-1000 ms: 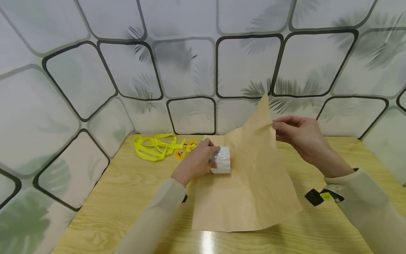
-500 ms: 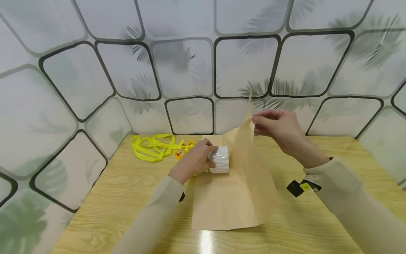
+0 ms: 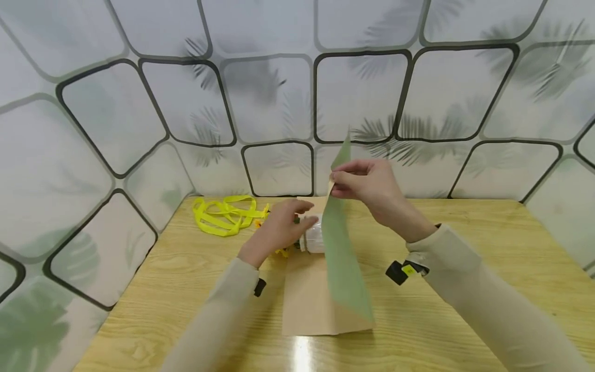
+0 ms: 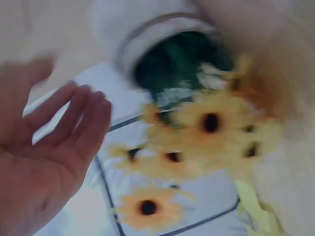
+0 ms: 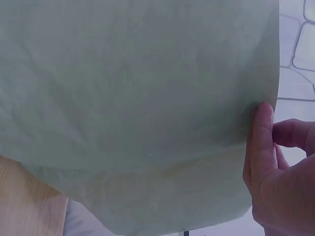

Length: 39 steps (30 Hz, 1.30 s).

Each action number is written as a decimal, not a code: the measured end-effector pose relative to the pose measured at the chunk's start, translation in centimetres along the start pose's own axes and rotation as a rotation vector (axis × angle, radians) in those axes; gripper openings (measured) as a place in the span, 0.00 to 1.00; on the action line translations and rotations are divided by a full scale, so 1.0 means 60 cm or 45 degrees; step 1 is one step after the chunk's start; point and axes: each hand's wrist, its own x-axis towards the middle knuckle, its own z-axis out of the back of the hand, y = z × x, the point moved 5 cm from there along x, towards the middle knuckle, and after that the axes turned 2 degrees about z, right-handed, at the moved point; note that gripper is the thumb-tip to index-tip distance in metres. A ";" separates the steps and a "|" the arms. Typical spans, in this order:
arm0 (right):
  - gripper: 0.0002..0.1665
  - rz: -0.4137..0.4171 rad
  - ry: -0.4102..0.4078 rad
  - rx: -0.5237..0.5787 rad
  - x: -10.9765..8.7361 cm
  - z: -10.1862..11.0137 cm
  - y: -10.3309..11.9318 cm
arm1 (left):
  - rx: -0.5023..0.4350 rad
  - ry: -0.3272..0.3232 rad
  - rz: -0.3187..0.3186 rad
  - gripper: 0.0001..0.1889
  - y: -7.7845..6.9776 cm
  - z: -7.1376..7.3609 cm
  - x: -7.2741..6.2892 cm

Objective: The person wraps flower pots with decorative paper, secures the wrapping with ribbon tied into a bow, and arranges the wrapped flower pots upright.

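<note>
A sheet of wrapping paper lies on the table, its brown side [image 3: 307, 297] up. My right hand [image 3: 372, 191] pinches the sheet's right edge and holds it raised, so the green side [image 3: 346, 263] shows. In the right wrist view, thumb and fingers grip that edge of the green paper [image 5: 147, 88]. A white pot [image 3: 313, 241] with twine round its rim lies on its side on the brown side, partly hidden by the raised paper. Sunflowers [image 4: 210, 123] and green leaves come out of its mouth. My left hand [image 3: 276, 227] hovers by the rim, fingers spread, holding nothing.
A loosely looped yellow ribbon [image 3: 223, 217] lies at the back left of the wooden table [image 3: 195, 289]. A patterned curtain-like wall [image 3: 279, 103] stands close behind the table and along its left side.
My right hand has moved left, carrying the paper's edge over towards the pot and turning its green side into view. My left hand has let go of the pot and spread its fingers.
</note>
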 end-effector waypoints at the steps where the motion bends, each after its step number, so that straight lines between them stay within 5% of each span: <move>1: 0.13 0.004 0.003 -0.004 0.000 -0.003 0.000 | -0.116 -0.056 0.038 0.18 -0.003 0.014 -0.001; 4: 0.14 0.006 0.018 0.007 0.000 -0.010 -0.003 | -0.471 -0.153 0.104 0.20 -0.021 0.053 -0.010; 7: 0.11 0.006 0.027 0.032 0.001 -0.014 -0.006 | -0.626 -0.054 0.114 0.23 -0.046 0.072 -0.022; 11: 0.09 0.007 0.049 0.060 0.001 -0.017 -0.010 | -0.574 0.078 0.112 0.17 -0.067 0.076 -0.034; 15: 0.13 0.037 0.078 -0.013 0.000 -0.013 -0.015 | -0.535 0.015 0.125 0.13 -0.062 0.081 -0.039; 21: 0.23 0.013 0.139 -0.597 -0.022 0.017 -0.069 | -0.526 -0.062 0.157 0.14 -0.038 0.091 -0.050; 26: 0.47 -0.130 0.458 -1.016 -0.058 0.015 -0.153 | -0.550 -0.061 0.233 0.16 -0.012 0.094 -0.060; 30: 0.56 -0.138 0.626 -1.035 -0.083 0.001 -0.195 | -0.524 -0.012 0.327 0.16 0.011 0.089 -0.067; 34: 0.56 -0.037 0.648 -1.046 -0.093 -0.013 -0.211 | -0.453 0.066 0.403 0.15 0.027 0.087 -0.071; 39: 0.57 0.035 0.625 -1.055 -0.087 -0.009 -0.212 | -0.292 0.009 0.327 0.18 0.017 0.096 -0.061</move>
